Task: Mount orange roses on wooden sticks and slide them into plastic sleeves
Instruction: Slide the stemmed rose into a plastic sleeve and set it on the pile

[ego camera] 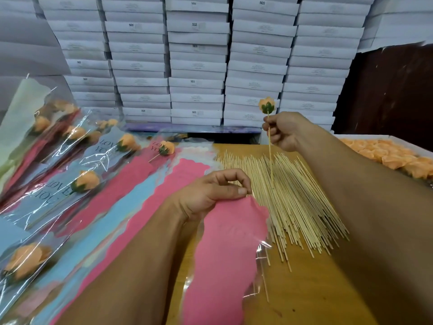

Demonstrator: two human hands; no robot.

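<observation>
My right hand [284,131] grips a thin wooden stick [270,160] upright, with an orange rose [266,104] and its green base mounted on top. The stick's lower end hangs over a spread pile of wooden sticks [293,198] on the table. My left hand [210,192] pinches the top edge of a pink plastic sleeve [225,259], which hangs down toward me with a clear edge on its right side. The rose is well above and to the right of the sleeve's mouth.
Finished sleeved roses [84,181] and flat pink and blue sleeves [140,195] cover the table's left half. A white box of loose orange roses [393,156] sits at the right. Stacks of white cartons [196,66] wall off the back. Bare wooden tabletop [316,296] shows near me.
</observation>
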